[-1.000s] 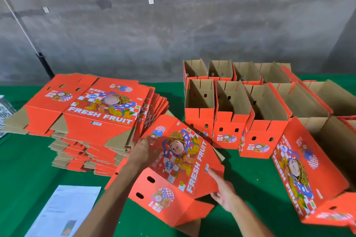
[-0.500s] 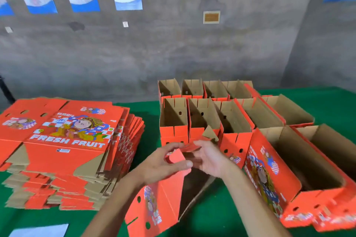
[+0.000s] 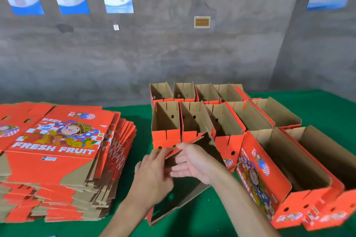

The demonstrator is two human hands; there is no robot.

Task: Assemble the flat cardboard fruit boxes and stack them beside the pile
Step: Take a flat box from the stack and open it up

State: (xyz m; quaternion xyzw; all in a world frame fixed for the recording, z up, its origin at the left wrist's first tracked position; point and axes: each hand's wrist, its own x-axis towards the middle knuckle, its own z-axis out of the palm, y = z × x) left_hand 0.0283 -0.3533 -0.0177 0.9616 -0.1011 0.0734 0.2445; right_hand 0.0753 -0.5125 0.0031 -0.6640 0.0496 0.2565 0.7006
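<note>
Head view: both hands, left [image 3: 152,177] and right [image 3: 194,161], gripping half-folded box [image 3: 185,194] flaps.

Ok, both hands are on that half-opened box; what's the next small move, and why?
Probably fold the raised flap down into the box. The left hand and right hand pinch it at its top edge, and the brown inside lies open, unlike the finished boxes behind.

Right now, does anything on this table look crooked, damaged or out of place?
Nothing looks damaged. The pile of flat boxes is loosely fanned, its edges stepping out to the right instead of lining up. The assembled boxes stand upright in fairly tidy rows, and both hands, left hand and right hand, are folding a half-formed box.
</note>
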